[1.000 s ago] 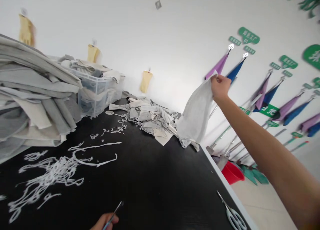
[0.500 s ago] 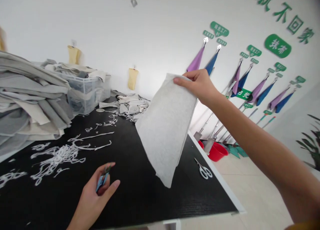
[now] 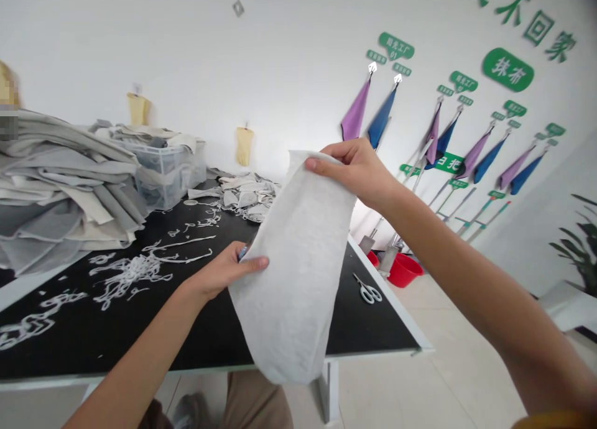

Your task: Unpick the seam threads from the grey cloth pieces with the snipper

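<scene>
A pale grey-white piece of cloth (image 3: 298, 267) hangs in front of me over the table's front edge. Its top edge is pinched between the thumb and fingers of my right hand (image 3: 357, 168). My left hand (image 3: 228, 268) grips the cloth's left side, thumb on the front and fingers hidden behind. A bit of a small blue tool (image 3: 242, 252) shows in that same hand; it looks like thread snips, mostly covered now.
The black table (image 3: 196, 336) bears tangled white trimmings (image 3: 135, 270), white-handled scissors (image 3: 368, 290), a heap of cloth scraps (image 3: 247, 193), a tall stack of grey cloths (image 3: 65, 193) and a clear plastic bin (image 3: 163, 174). A red bucket (image 3: 405, 270) stands on the floor.
My left hand has risen to the right and closed on the cloth's left side. My right hand has come slightly left and down with the cloth. The view has tipped down.
</scene>
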`<action>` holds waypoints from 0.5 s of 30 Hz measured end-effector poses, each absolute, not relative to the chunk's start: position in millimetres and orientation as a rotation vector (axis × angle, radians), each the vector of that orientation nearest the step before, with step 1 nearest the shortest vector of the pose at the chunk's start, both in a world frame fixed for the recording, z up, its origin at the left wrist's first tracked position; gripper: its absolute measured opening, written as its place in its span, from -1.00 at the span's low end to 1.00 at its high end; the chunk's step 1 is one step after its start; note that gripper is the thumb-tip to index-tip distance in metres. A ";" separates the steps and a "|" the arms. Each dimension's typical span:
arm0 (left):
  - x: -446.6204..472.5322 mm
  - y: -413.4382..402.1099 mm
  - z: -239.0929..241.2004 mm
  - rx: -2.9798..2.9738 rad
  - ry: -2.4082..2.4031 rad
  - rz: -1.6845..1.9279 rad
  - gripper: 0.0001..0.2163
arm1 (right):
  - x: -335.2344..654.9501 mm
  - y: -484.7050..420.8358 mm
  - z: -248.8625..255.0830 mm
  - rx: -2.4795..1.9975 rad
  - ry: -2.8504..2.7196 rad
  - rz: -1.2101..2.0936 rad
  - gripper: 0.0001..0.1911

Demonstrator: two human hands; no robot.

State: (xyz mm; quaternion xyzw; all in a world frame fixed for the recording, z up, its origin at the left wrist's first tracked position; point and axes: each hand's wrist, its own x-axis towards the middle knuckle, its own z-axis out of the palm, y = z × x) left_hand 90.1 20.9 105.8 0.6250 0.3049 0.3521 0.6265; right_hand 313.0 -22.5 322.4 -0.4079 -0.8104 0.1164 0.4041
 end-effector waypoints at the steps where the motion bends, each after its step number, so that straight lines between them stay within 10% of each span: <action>1: 84.4 20.9 109.4 1.451 0.769 0.832 -0.61 | 319.3 -22.1 322.8 -1.051 -2.036 0.284 -0.60; 15: 37.6 3.3 274.8 2.533 1.612 1.766 -0.45 | 385.0 -7.8 318.9 -1.107 -1.710 0.064 -0.70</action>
